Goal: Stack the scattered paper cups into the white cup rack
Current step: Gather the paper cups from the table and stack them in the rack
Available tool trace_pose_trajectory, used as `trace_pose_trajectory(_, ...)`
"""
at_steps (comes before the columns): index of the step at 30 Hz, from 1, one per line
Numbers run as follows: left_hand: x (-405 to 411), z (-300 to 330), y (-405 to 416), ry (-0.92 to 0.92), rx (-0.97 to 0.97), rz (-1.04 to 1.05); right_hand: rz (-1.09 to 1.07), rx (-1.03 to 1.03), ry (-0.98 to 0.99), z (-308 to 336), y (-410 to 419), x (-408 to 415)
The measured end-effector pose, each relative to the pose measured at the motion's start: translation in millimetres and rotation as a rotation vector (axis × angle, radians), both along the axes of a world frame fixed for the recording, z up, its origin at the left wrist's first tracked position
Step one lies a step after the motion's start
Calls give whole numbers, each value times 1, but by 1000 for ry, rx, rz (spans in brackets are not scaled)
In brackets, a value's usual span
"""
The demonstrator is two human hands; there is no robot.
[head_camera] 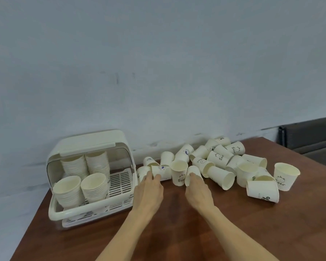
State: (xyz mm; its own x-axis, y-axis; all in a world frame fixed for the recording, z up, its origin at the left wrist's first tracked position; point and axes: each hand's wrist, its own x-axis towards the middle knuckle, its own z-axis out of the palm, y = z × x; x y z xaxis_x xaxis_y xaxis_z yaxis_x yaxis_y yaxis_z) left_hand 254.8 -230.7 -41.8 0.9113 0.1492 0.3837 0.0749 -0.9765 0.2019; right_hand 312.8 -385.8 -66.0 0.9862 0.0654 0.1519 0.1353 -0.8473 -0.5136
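On brown table (177, 232), far left: white rack (87, 187), lid raised, four cup stacks (91, 180) inside on slatted tray. Just right of rack, left hand (149, 189) reaches to toppled cup (162, 172), fingers curling onto its side. Upright cup (178, 172) stands between hands. Right hand (197, 190) grips another tipped cup (193, 175) by rim. Further right: loose cups (220, 162) heaped against grey wall (158, 63). Dark chair (309, 140) at far right.

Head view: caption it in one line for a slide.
Both hands reach scattered paper cups beside the part-filled white cup rack.
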Motion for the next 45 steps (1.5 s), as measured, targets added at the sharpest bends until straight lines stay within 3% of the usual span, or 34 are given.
trace_pose_trajectory(7, 21, -9, -22, 60, 8, -59, -84, 41, 89, -13, -2, 12)
trace_pose_trajectory(16, 57, -22, -41, 215, 13, -103, -85, -80, 121, -23, 0, 25)
trace_pose_trajectory(25, 66, -18, -42, 202, 66, -99, -73, -122, 94, -29, 4, 26)
trace_pose_trajectory(36, 41, -21, -24, 23, -12, -67, -182, -202, -5, -33, 13, 30)
trace_pose_trajectory(45, 16, -13, -10, -18, -16, -22, -132, -267, -11, -28, 16, 16)
